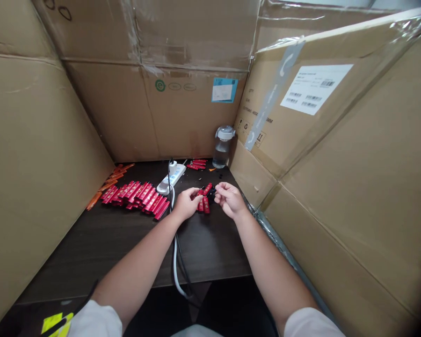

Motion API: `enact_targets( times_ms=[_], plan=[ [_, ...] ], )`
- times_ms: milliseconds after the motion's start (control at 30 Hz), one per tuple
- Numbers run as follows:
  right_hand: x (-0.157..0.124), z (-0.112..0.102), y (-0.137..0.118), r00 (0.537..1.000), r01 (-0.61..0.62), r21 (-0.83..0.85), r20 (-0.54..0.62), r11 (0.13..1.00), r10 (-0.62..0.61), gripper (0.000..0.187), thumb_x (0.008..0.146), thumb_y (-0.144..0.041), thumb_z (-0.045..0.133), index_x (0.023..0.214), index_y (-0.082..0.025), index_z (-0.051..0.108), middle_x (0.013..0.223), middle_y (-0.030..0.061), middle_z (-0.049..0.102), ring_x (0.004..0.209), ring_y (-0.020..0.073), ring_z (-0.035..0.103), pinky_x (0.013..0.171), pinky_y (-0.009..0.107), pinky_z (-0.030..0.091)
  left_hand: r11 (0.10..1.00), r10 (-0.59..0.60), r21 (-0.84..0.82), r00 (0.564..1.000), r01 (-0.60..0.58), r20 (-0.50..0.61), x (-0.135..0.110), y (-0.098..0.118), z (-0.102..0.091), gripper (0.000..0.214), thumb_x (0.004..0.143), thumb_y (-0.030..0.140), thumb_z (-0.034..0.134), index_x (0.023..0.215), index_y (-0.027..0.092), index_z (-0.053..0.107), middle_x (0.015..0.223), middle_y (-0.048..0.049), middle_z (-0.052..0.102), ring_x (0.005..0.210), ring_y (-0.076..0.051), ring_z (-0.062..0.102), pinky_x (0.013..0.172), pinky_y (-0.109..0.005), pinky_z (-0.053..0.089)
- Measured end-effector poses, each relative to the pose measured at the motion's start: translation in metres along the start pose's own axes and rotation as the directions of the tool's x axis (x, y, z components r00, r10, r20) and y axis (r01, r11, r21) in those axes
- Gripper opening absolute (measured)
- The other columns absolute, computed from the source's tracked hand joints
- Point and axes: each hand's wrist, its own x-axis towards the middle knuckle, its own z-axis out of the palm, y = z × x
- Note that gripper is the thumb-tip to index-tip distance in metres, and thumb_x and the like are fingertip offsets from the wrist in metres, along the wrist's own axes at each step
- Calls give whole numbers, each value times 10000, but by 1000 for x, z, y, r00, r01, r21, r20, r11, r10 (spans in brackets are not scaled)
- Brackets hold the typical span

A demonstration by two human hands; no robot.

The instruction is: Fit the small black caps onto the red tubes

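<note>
Along the left, a cardboard wall (38, 164) stands at the edge of the dark worktop (126, 248). Orange sticks (108, 187) lie in a loose diagonal line just beside that wall. To their right, a row of red sticks (133, 197) lies side by side, their long axes slanting from upper right to lower left. Beyond the row are a white power strip (170, 179) with a plug in it and a black cable (182, 262) and white cable (175, 262), which both run toward the person. Behind the strip sits a small stack of red sticks (197, 164).

The left hand (186, 204) comes in from the lower left, its curled fingers (196, 198) reaching the loose red sticks (204, 199) at centre. One of these tilts up to the right, and two below it point roughly toward the person. A small black piece (211, 193) lies among them. The right hand (230, 200) faces them, its fingers (218, 187) bunched just beside the black piece. Whether either hand has hold of anything is too small to tell.

Further right, a water bottle (223, 147) stands in the far corner against a labelled carton (301, 93).
</note>
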Motion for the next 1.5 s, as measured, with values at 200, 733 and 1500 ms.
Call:
enact_targets(
  times_ms=[200,733,1500],
  plan=[
    [20,-16,21,984,-55,-578,-170,814,-54,249,627,-326,726,647,-147,555,435,-47,492,339,80,455,318,185,388,971,-131,189,987,148,-97,14,-14,6,273,600,242,744,846,145,673,690,-29,639,628,-149,580,617,-273,459],
    [21,-33,25,951,99,-904,-37,415,-307,306,764,-438,543,722,-153,647,615,43,640,548,157,592,525,247,432,791,182,612,958,-9,-221,-8,44,-96,258,814,286,497,971,164,661,934,-76,638,826,-178,602,770,-281,485],
    [6,-18,17,963,139,-933,49,333,-266,234,756,-376,565,715,-170,668,711,51,679,655,173,599,611,270,417,247,-349,943,928,223,-128,-28,15,-80,593,686,343,601,1210,94,475,1122,-229,571,1080,-372,536,821,-436,459]
  ],
)
